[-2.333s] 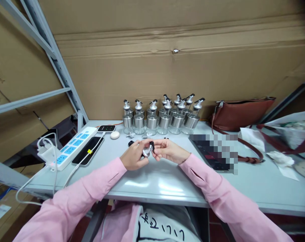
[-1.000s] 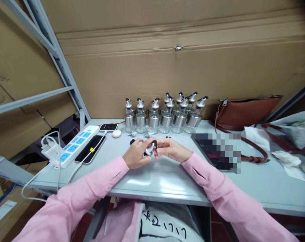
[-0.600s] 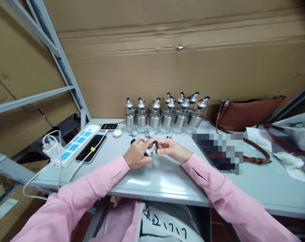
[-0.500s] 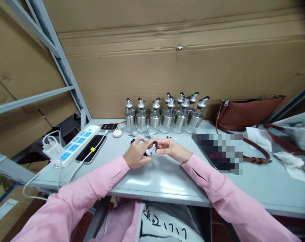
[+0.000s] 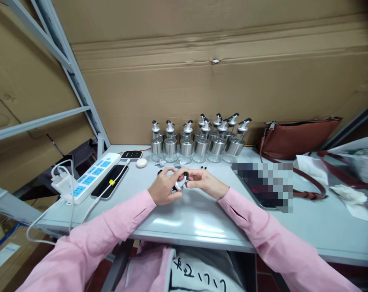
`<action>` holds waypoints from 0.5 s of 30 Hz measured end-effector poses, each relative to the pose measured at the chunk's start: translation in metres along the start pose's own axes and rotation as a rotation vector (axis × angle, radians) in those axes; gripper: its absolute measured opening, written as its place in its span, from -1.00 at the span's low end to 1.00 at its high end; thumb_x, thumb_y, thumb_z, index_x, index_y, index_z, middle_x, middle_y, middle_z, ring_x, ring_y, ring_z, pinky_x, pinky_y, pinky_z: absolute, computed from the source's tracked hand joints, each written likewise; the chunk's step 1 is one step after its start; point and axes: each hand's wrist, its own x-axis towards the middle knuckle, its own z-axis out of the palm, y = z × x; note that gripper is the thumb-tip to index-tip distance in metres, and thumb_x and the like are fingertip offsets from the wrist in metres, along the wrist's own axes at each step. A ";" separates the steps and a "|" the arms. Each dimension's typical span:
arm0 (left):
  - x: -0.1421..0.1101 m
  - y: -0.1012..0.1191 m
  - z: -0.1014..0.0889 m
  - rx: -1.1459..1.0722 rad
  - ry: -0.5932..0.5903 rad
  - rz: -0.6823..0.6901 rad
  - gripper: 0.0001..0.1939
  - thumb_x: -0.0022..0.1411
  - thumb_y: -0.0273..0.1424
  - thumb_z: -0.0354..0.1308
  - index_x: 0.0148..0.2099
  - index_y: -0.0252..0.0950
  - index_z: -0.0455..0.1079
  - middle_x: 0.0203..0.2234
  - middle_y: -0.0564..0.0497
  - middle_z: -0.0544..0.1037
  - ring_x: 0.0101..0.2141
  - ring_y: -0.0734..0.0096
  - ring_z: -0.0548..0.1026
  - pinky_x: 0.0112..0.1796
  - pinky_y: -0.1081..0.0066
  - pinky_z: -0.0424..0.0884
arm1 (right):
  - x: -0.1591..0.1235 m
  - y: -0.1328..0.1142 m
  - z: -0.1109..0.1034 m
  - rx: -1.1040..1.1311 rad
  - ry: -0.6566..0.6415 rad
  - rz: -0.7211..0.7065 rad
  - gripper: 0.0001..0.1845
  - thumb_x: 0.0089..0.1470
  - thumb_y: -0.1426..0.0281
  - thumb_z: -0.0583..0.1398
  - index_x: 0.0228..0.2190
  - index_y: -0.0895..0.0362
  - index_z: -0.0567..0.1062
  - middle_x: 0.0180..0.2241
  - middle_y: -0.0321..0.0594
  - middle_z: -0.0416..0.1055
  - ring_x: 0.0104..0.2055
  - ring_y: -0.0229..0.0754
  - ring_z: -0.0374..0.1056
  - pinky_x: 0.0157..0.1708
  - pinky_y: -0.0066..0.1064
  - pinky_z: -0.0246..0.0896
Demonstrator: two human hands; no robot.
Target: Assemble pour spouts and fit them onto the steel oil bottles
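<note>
My left hand (image 5: 165, 189) is closed around a white pourer spout (image 5: 180, 185) with black parts, held just above the table. From the other side, my right hand (image 5: 206, 182) pinches the black flip cap (image 5: 186, 176) at the spout's end, thumb and forefinger together. The fingers hide part of the spout. Just behind the hands lie small clear and white pieces (image 5: 160, 163), and a small black piece (image 5: 204, 167) shows past my right fingers. Several glass oil bottles (image 5: 186, 147) with steel bands and similar spouts stand in rows farther back.
To the left are a white power strip (image 5: 89, 178), a phone (image 5: 106, 188) with a cable, a small black device (image 5: 131, 155) and a white round case (image 5: 141, 162). A blurred dark tablet-like object (image 5: 247, 182), a brown bag (image 5: 299, 138) and crumpled tissue (image 5: 349, 192) lie right. Cardboard (image 5: 202, 89) stands behind.
Both hands stay together around the spout. The black cap has tilted slightly and the right fingers have shifted a little on it. The whole view has moved slightly.
</note>
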 end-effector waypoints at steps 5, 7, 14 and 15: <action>0.001 0.002 0.000 -0.021 0.006 -0.001 -0.42 -0.02 -0.39 -0.02 0.12 -0.28 0.11 -0.42 0.03 0.46 -0.35 0.25 0.36 -0.12 0.24 0.26 | -0.002 -0.006 -0.002 0.056 -0.068 0.046 -0.65 -0.29 0.32 0.41 -0.38 0.20 0.56 -0.47 -0.31 0.45 -0.43 -0.34 0.31 -0.32 -0.46 0.21; 0.001 0.002 0.000 -0.023 0.007 -0.008 -0.45 0.00 -0.38 -0.03 0.10 -0.27 0.13 -0.39 0.01 0.47 -0.33 0.25 0.36 -0.12 0.25 0.26 | -0.003 -0.007 -0.003 0.081 -0.088 0.067 -0.65 -0.28 0.34 0.41 -0.37 0.20 0.56 -0.50 -0.31 0.45 -0.49 -0.36 0.31 -0.35 -0.46 0.23; 0.002 0.003 0.000 -0.031 -0.009 -0.035 -0.43 0.00 -0.39 -0.05 0.12 -0.28 0.09 -0.37 0.02 0.47 -0.35 0.26 0.38 -0.08 0.21 0.23 | -0.005 -0.007 -0.002 0.184 -0.099 0.117 -0.64 -0.24 0.36 0.41 -0.32 0.21 0.55 -0.47 -0.28 0.46 -0.50 -0.38 0.31 -0.43 -0.49 0.24; 0.002 0.003 0.000 -0.034 -0.012 -0.041 -0.42 -0.01 -0.40 -0.05 0.12 -0.29 0.08 -0.37 0.01 0.47 -0.35 0.26 0.39 -0.08 0.20 0.23 | -0.005 -0.007 -0.001 0.198 -0.097 0.121 -0.63 -0.23 0.36 0.40 -0.30 0.21 0.55 -0.47 -0.29 0.45 -0.51 -0.39 0.31 -0.43 -0.50 0.24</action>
